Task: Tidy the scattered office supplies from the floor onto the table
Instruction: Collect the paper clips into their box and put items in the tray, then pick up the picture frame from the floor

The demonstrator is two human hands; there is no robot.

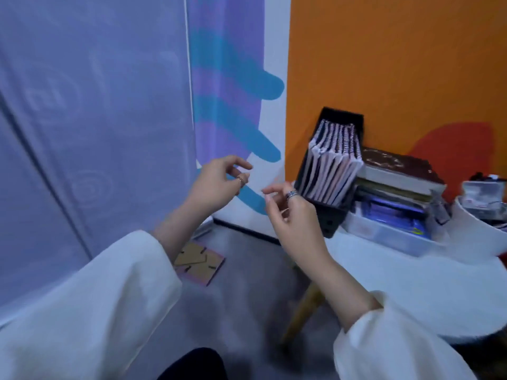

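Observation:
Both my hands hover in mid-air above the floor, left of the white round table (411,283). My left hand (216,185) has loosely curled fingers and holds nothing. My right hand (290,215), wearing a ring, is also loosely curled and holds nothing. On the grey floor below lies a flat stack of brown cardboard folders with a pink edge (199,263). On the table stands a black file box (332,160) packed with spiral notebooks.
A stack of books (395,174) and a clear plastic box (384,229) sit on the table beside the file box. A white container (482,229) stands at the right. A wooden table leg (304,311) slants down. Painted walls stand close behind.

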